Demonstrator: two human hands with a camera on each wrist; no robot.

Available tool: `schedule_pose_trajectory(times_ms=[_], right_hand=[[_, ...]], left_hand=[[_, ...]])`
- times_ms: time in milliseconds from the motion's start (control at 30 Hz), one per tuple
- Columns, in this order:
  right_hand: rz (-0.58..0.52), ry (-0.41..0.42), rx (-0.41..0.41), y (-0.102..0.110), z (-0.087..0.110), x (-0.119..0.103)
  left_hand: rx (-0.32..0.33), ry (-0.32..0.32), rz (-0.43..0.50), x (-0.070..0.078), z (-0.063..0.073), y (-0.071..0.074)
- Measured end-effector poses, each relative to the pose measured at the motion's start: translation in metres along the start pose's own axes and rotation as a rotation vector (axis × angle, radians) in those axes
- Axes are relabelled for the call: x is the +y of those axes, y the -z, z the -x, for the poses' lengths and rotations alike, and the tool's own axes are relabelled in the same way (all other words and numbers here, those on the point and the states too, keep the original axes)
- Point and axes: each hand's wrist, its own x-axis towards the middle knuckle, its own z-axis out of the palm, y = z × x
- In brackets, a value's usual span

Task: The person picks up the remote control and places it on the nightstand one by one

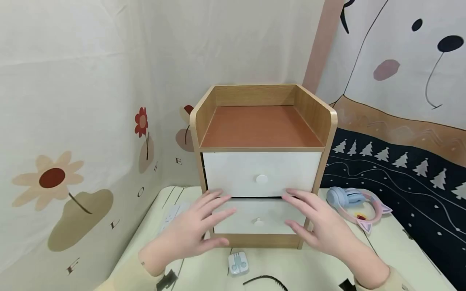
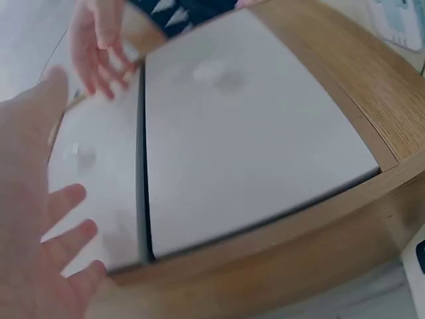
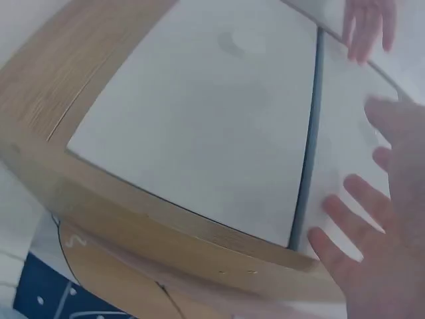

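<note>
Left hand [image 1: 200,222] and right hand [image 1: 320,222] spread, gripping nothing, before the cabinet [image 1: 262,163] near the worktop's [image 1: 309,270] far edge; it looks stiff, heavyish, best held by its sides [image 1: 316,113].

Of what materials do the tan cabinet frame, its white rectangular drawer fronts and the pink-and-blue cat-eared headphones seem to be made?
Cabinet frame: probably wood or wood-effect board, smooth finish; grain lines show.
Drawer fronts: perhaps painted or laminated board, smooth, flat and evenly white.
Headphones: likely moulded plastic, judging by smooth, rounded surfaces.
</note>
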Motion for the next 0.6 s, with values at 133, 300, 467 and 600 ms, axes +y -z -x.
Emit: schedule_pose_trajectory(times_ms=[133,300,467,600], right_hand=[[-0.040,-0.052,0.240,-0.013,-0.002,0.009],[-0.050,-0.208,0.445,-0.025,-0.001,0.017],[-0.065,-0.429,0.554,-0.036,0.002,0.016],[-0.119,-0.576,0.584,-0.040,0.007,0.014]], left_hand=[[0.272,0.005,-0.020,-0.012,0.012,-0.006],[0.554,0.113,-0.093,-0.027,0.039,-0.014],[0.561,0.354,-0.129,-0.040,0.085,-0.030],[0.438,0.603,-0.148,-0.045,0.122,-0.042]])
